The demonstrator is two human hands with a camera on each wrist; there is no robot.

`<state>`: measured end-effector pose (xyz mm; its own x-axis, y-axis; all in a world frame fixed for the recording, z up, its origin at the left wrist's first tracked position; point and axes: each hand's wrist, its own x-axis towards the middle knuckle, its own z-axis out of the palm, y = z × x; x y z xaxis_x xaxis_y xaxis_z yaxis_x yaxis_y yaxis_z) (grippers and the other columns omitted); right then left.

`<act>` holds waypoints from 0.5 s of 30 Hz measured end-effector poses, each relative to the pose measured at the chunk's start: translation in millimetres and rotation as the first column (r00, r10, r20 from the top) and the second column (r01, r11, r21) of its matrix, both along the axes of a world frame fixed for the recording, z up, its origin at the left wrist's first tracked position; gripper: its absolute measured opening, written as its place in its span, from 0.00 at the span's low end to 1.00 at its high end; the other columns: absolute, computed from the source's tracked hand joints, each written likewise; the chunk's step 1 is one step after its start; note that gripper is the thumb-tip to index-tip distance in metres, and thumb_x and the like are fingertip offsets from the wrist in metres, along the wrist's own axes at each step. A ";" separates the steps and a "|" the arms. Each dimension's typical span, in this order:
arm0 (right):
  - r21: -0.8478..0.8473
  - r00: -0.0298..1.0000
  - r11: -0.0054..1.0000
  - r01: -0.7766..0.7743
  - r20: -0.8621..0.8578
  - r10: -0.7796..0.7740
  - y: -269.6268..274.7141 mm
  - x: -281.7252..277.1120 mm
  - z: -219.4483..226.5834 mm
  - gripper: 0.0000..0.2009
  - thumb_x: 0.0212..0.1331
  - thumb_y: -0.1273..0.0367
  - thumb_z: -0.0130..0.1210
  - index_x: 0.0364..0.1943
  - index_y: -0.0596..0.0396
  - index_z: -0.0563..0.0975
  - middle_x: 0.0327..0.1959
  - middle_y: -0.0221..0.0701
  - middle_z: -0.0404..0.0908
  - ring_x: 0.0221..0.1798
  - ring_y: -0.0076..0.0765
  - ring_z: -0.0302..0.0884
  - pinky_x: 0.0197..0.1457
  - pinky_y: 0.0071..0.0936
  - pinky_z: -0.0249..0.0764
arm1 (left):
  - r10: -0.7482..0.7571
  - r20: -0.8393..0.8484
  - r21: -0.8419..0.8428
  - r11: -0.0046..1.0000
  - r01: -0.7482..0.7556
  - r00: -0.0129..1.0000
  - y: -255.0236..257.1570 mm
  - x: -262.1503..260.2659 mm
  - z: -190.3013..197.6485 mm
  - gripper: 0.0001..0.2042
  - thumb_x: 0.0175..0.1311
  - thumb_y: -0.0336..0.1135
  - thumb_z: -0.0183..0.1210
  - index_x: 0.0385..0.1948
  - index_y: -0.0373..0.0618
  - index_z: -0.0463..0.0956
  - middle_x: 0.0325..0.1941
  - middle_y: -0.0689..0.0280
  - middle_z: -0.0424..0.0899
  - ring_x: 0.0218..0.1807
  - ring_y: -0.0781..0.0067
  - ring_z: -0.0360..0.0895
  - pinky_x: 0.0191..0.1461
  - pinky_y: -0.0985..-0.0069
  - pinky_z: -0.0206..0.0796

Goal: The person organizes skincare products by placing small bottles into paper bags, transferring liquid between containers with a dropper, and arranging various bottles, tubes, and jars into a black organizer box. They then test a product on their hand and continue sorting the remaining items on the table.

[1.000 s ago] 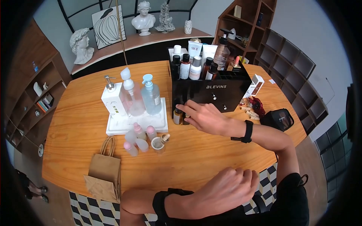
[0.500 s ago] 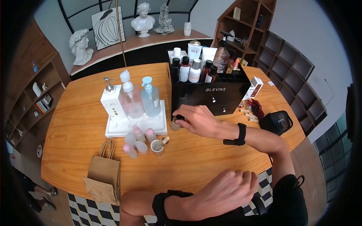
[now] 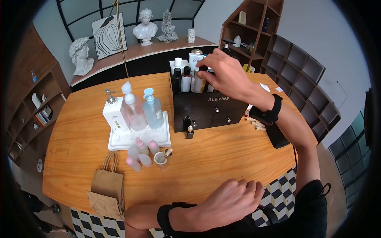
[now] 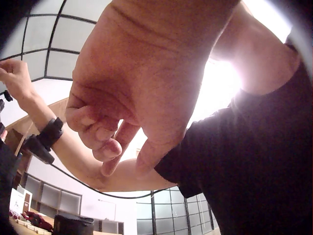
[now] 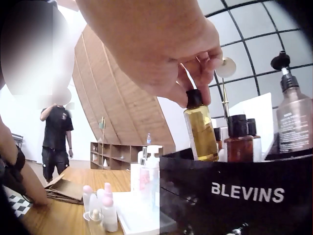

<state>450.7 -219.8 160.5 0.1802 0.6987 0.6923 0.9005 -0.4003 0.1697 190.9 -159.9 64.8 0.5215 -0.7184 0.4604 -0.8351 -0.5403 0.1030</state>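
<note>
The person's right hand (image 3: 228, 75) pinches a small bottle (image 5: 201, 129) by its black cap (image 5: 194, 97), thumb and fingertips drawn close together. The bottle is at the top of the black organizer (image 3: 198, 113), just beside other dark-capped bottles; whether its base is already in a compartment cannot be told, since the front rim and the neighbours are in the way. Holding it by the cap probably suits the crowded top, as it leaves the glass free below and lets the fingers stay above the packed containers. The left hand (image 3: 228, 200) holds nothing, its fingers loosely bent in front of the body, presumably because so small a thing needs only one hand. Nearby, the pump bottles stand together on a white tray (image 3: 170, 139), a placing that would likely catch drips, and a small dark bottle (image 3: 190, 134) with a gold top stands on the table before the organizer. The pinched bottle is clear and straight-sided, yellow almost to the shoulder, with light showing through it and a darker patch down one side; it leans slightly compared with the reddish-brown bottle (image 5: 240, 148) next to it. No lettering on it can be read.
</note>
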 end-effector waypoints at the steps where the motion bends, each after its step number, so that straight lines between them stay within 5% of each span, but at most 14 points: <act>1: -0.069 1.000 0.998 0.007 -0.028 -0.009 1.1 4.1 -3.0 0.11 0.64 0.66 0.68 0.47 0.56 0.86 0.38 0.40 0.86 0.47 0.49 0.81 0.47 0.44 0.78 | 0.008 0.002 -0.004 1.000 -0.008 1.000 -0.1 -0.1 0.5 0.18 0.68 0.37 0.64 0.51 0.31 0.83 0.31 0.63 0.80 0.28 0.72 0.81 0.31 0.75 0.74; 9: -0.155 0.991 0.986 0.059 -0.107 -0.076 2.4 17.2 -23.1 0.10 0.65 0.65 0.66 0.42 0.57 0.87 0.37 0.40 0.87 0.49 0.53 0.80 0.52 0.48 0.78 | -0.025 0.032 0.018 1.000 0.024 0.999 3.0 0.5 1.1 0.18 0.65 0.35 0.62 0.50 0.29 0.82 0.35 0.60 0.82 0.29 0.72 0.80 0.30 0.75 0.72; 15: 0.071 0.991 0.991 -0.117 0.068 0.113 -6.9 -10.2 -22.9 0.06 0.63 0.70 0.66 0.36 0.59 0.84 0.31 0.39 0.80 0.42 0.49 0.79 0.43 0.44 0.76 | -0.037 -0.010 -0.001 0.999 0.037 0.999 0.0 3.5 -1.5 0.21 0.60 0.34 0.61 0.52 0.27 0.82 0.40 0.57 0.85 0.31 0.73 0.81 0.30 0.76 0.71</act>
